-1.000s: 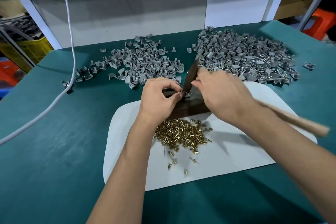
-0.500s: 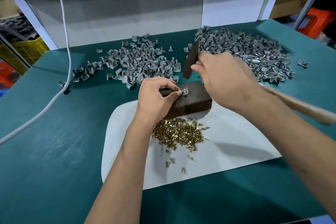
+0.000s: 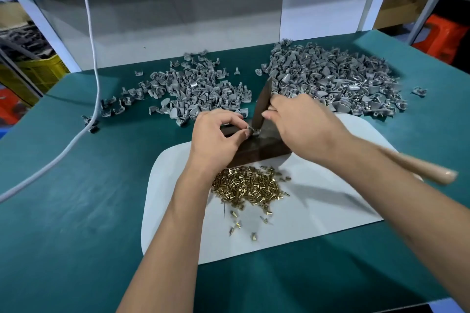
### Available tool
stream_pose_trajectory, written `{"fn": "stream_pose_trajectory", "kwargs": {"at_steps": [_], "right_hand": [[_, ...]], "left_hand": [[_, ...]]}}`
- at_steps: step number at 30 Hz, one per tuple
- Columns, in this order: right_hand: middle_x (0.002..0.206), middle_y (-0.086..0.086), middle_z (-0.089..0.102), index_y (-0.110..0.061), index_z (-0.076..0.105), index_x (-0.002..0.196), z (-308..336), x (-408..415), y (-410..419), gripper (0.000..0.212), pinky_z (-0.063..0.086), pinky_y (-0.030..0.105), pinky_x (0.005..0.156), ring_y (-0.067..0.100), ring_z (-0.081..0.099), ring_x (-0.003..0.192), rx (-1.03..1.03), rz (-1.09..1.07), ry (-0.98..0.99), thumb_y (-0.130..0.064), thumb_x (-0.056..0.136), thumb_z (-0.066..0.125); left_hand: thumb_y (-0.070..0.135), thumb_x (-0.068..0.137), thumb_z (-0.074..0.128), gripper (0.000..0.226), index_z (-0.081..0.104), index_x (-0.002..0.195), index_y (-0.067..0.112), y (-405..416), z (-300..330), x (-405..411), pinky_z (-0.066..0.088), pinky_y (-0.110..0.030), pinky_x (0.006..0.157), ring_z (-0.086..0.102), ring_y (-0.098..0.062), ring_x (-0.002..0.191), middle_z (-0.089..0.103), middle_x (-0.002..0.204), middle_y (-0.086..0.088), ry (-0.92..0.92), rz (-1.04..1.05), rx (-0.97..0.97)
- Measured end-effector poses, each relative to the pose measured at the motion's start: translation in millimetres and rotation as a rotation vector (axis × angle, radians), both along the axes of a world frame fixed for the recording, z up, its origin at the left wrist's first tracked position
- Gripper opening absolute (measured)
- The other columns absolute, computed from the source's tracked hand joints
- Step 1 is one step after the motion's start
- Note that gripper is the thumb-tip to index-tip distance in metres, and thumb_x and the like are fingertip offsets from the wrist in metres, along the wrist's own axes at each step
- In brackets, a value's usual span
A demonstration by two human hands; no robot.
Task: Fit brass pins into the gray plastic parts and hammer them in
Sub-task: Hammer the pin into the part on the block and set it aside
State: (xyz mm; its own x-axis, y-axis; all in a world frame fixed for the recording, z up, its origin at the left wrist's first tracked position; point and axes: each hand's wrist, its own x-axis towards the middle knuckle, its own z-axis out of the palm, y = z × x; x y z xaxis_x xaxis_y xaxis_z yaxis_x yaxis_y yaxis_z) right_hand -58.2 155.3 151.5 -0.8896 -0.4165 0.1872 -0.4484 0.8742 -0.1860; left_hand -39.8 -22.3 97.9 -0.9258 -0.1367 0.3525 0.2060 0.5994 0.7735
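Observation:
My left hand (image 3: 216, 137) pinches a small gray plastic part (image 3: 253, 131) on top of a dark metal block (image 3: 262, 151). My right hand (image 3: 302, 126) grips a hammer close to its dark head (image 3: 263, 103), whose lower end touches the part. The wooden handle (image 3: 422, 169) sticks out to the right behind my forearm. A heap of brass pins (image 3: 248, 185) lies on the white mat (image 3: 330, 208) just in front of the block. Whether a pin sits in the held part is hidden.
Two heaps of gray parts lie at the back of the green table (image 3: 76, 198): a left heap (image 3: 193, 89) and a larger right heap (image 3: 335, 79). A white cable (image 3: 91, 63) hangs down at the left. Stray pins (image 3: 236, 223) lie on the mat's near side.
The hammer head rose above the block half a second ago and has come back down onto the part. My left hand has kept its pinch on the part.

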Motion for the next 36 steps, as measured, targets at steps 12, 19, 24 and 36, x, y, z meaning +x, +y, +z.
{"fn": "stream_pose_trajectory", "kwargs": {"at_steps": [12, 19, 24, 36], "right_hand": [[0.093, 0.008, 0.068, -0.024, 0.056, 0.111, -5, -9, 8, 0.026, 0.042, 0.039, 0.066, 0.038, 0.065, 0.088, 0.030, 0.071, 0.124, -0.043, 0.107, 0.038], [0.079, -0.015, 0.065, -0.029, 0.068, 0.096, -1, -17, 58, 0.013, 0.045, 0.029, 0.063, 0.009, 0.059, 0.073, -0.276, 0.199, -0.078, -0.041, 0.093, 0.069], [0.073, -0.015, 0.068, -0.029, 0.068, 0.081, -9, -22, 83, 0.020, 0.053, 0.030, 0.068, -0.001, 0.062, 0.069, -0.054, 0.176, -0.206, -0.014, 0.082, 0.082], [0.096, -0.013, 0.067, -0.032, 0.067, 0.114, -12, -24, 19, 0.031, 0.051, 0.032, 0.079, 0.008, 0.059, 0.085, -0.146, 0.328, 0.032, -0.044, 0.086, 0.077]], "left_hand": [[0.014, 0.079, 0.086, 0.007, 0.082, 0.080, 0.019, -3, -2, 0, 0.047, -0.040, 0.103, 0.066, -0.012, 0.104, 0.073, 0.098, 0.006, 0.016, 0.002, -0.023], [0.015, 0.085, 0.081, 0.008, 0.079, 0.081, 0.022, 0, -3, -4, 0.043, -0.048, 0.109, 0.061, -0.023, 0.119, 0.074, 0.108, 0.007, -0.032, 0.000, 0.066], [0.013, 0.086, 0.080, 0.007, 0.080, 0.080, 0.016, -2, -6, -6, 0.043, -0.050, 0.109, 0.060, -0.025, 0.121, 0.074, 0.112, 0.006, -0.063, -0.020, 0.158], [0.011, 0.086, 0.080, 0.006, 0.080, 0.080, 0.015, 0, -5, -4, 0.038, -0.050, 0.112, 0.055, -0.025, 0.128, 0.071, 0.121, 0.003, -0.054, -0.043, 0.174]]}}
